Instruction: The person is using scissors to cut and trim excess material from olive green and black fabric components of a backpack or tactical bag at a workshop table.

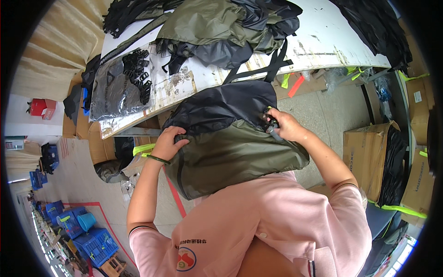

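Note:
An olive-green and black fabric bag [235, 152] hangs across my front, its black upper part resting against the table edge. My left hand [167, 144] is closed on its left side near the seam between the two colours, thumb on top. My right hand [286, 126] is closed around a small dark tool with a grey rounded end [274, 132], held against the bag's right side. Its exact kind is hard to make out. Black straps [265, 69] lie on the table edge just beyond the bag.
The white, stained worktable [318, 46] carries a pile of olive and black fabric pieces [207, 27] and a clear plastic bag of black buckles [122, 83]. Cardboard boxes [367, 157] stand at the right. Blue crates [94, 244] sit at the lower left.

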`<action>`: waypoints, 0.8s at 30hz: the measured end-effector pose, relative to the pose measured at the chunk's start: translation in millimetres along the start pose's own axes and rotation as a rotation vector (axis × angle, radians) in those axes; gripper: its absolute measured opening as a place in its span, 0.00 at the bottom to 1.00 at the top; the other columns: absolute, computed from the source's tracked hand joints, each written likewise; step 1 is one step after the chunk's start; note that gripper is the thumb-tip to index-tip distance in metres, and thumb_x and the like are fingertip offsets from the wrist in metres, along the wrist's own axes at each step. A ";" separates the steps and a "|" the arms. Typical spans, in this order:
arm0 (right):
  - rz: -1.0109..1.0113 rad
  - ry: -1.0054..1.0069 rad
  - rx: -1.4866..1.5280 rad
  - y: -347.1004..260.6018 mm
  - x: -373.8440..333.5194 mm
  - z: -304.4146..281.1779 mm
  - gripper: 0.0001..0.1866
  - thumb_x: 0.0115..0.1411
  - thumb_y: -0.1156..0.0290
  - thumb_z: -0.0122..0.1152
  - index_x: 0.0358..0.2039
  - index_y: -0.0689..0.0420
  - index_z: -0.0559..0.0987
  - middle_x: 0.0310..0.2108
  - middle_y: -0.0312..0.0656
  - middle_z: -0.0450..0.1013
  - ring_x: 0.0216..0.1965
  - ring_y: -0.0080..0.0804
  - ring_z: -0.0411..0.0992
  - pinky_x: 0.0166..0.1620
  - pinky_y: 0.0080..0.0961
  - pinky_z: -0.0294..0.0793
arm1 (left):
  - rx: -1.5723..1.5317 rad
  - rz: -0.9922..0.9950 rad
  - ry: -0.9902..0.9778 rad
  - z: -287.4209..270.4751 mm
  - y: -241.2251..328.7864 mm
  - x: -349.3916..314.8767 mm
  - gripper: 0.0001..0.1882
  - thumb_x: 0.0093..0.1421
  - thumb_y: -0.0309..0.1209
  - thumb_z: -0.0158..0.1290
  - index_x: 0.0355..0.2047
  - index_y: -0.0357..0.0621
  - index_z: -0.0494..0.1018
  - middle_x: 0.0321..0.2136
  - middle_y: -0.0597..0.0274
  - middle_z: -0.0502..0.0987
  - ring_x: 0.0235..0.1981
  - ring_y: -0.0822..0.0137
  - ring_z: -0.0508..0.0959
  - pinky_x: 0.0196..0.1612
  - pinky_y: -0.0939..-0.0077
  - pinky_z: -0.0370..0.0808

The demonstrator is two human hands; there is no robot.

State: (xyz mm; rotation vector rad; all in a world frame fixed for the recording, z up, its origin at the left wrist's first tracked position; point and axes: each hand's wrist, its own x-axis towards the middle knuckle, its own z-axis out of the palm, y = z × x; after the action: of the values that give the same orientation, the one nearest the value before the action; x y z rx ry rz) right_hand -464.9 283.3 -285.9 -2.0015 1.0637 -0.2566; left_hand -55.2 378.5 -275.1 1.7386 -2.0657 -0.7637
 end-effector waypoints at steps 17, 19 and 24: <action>0.131 0.383 0.328 18.8 -19.8 -79.5 0.16 0.49 0.82 0.66 0.33 0.55 0.67 0.29 0.31 0.68 0.33 0.18 0.68 0.40 0.19 0.69 | -0.436 -0.019 -0.090 4.8 -13.8 5.1 0.14 0.46 0.24 0.64 0.28 0.42 0.68 0.27 0.64 0.71 0.31 0.71 0.71 0.38 0.79 0.68; 0.131 0.395 0.309 24.3 -24.4 -84.5 0.16 0.50 0.81 0.65 0.33 0.55 0.67 0.29 0.31 0.69 0.33 0.18 0.68 0.39 0.18 0.69 | -0.449 -0.036 -0.125 4.2 -11.5 6.3 0.13 0.49 0.23 0.62 0.29 0.42 0.67 0.26 0.67 0.71 0.30 0.75 0.70 0.36 0.81 0.68; 0.102 0.414 0.229 47.0 -24.5 -75.5 0.14 0.48 0.79 0.67 0.30 0.56 0.69 0.26 0.31 0.69 0.30 0.18 0.66 0.36 0.19 0.68 | -0.407 -0.065 -0.314 -7.0 9.7 5.0 0.15 0.48 0.22 0.62 0.32 0.42 0.67 0.27 0.71 0.70 0.29 0.79 0.68 0.33 0.82 0.68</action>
State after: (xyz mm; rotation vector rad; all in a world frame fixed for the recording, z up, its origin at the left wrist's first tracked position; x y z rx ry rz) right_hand -546.8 244.5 -268.9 -1.7207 1.3214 -0.7282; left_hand -59.9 373.4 -264.2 1.5367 -1.8646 -1.4418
